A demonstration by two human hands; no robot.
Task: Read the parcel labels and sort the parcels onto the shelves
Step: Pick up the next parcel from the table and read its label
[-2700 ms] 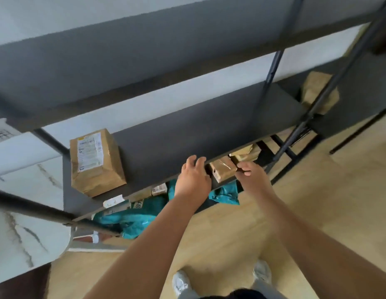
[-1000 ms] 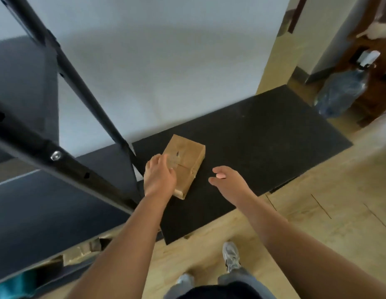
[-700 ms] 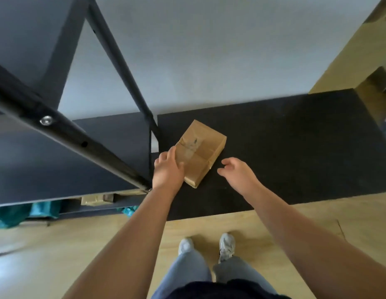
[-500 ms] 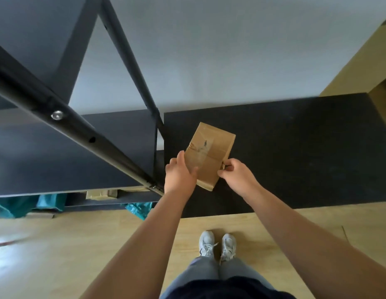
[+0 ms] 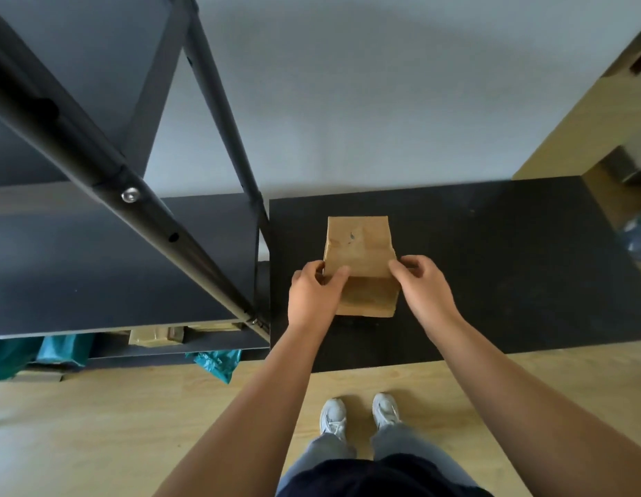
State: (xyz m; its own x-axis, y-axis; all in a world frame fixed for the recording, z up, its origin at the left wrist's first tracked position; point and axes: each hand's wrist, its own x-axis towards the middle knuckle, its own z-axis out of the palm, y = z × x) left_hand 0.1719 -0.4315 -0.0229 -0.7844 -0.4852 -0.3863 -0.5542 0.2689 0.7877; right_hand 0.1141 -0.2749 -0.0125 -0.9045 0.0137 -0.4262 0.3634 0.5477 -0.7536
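Your left hand [image 5: 313, 294] and right hand [image 5: 421, 285] both grip the brown parcel [image 5: 360, 261], one on each side edge, thumbs curled over its top face and fingers closed around it. The parcel sits between your hands over the black table [image 5: 509, 263], its near end tipped toward you; whether it touches the surface is unclear. No label shows on the visible faces. The dark shelves [image 5: 107, 260] stand just left of your left hand.
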